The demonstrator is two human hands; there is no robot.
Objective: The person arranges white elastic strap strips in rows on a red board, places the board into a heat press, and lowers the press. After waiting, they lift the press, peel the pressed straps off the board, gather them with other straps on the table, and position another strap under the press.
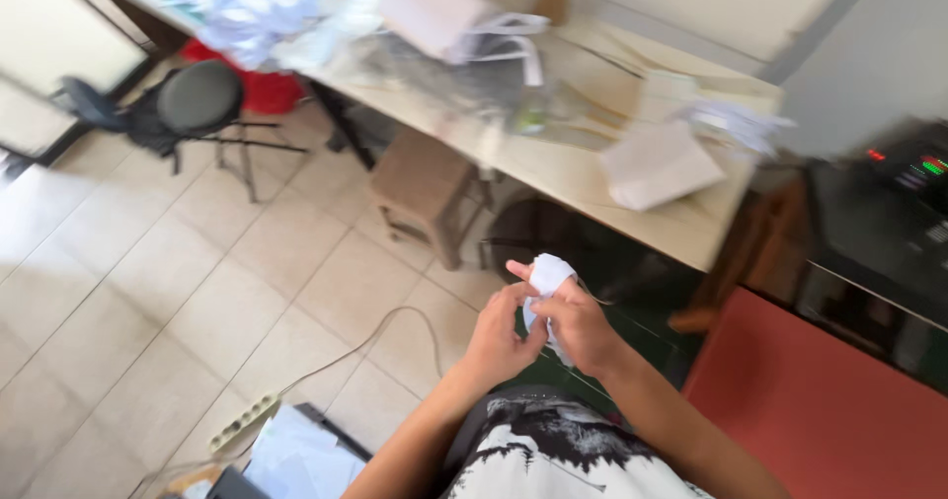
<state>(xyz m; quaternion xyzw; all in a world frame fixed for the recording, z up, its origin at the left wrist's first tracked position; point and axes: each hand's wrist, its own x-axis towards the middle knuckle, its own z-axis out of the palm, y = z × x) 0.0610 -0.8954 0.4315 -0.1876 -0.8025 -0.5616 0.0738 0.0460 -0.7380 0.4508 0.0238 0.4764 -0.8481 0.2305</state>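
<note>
A long pale wooden table (pixel 583 168) runs from eleven o'clock to three o'clock, strewn with blurred clear plastic bags (pixel 434 60) and a white paper packet (pixel 660 166) near two o'clock. Under it, at twelve o'clock, stands a brown wooden stool (pixel 423 183). A black round-seated chair (pixel 197 99) sits at ten o'clock on the beige tiled floor (pixel 148 292). A white power strip (pixel 240 425) lies at seven o'clock.

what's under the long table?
Under the table: a brown wooden stool on the tiled floor, with a dark shape beside it too blurred to identify. Both hands, holding white cloth, cover part of that space.
</note>
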